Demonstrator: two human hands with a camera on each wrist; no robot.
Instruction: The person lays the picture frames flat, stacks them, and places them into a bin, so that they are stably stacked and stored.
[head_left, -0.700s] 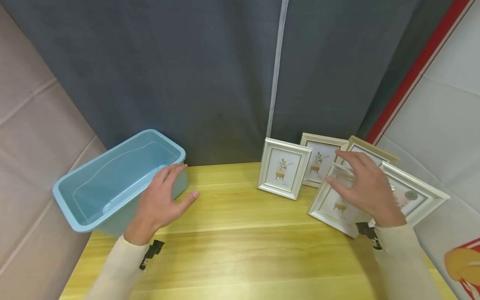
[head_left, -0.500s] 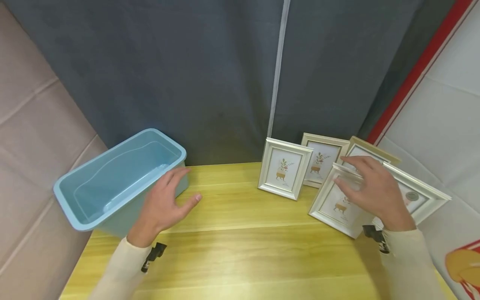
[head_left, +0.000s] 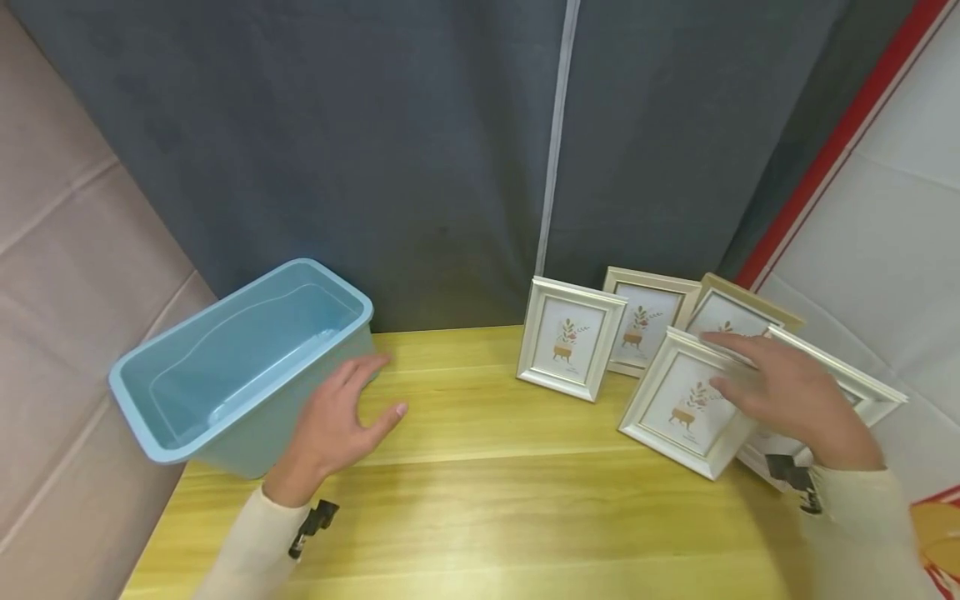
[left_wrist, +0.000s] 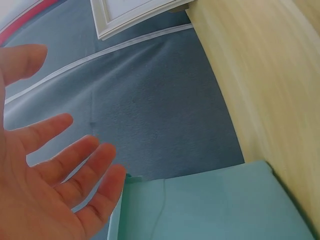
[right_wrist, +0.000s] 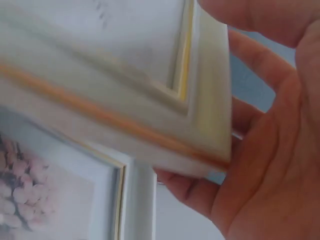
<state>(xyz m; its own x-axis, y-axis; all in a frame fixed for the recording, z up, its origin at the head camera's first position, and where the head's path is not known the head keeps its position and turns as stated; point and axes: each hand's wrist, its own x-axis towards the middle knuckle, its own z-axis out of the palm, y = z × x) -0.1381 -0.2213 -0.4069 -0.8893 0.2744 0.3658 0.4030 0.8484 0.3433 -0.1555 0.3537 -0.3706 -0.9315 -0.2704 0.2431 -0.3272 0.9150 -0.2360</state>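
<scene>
far left, blue bin [head_left: 258, 417] set at a slant on the surface [head_left: 487, 492]. just right of it, left hand [head_left: 333, 429], fingers relaxed and thumb spread, holding nothing. right of centre, silver frame [head_left: 570, 337] standing upright, then beige frame [head_left: 647, 321] just behind. next, front frame [head_left: 688, 408], standing on the surface and leaning back, with gold frame [head_left: 731, 317] partly hidden behind. at its top right corner, right hand [head_left: 795, 392], thumb on the front side, fingers round the back; can't tell about a firm pinch. far right, blossom frame [head_left: 873, 408], partly covered. looks like taking hold of front frame, apparently not lifted yet. next, probably calls for squeezing that edge, then lifting without knocking neighbours.
</scene>
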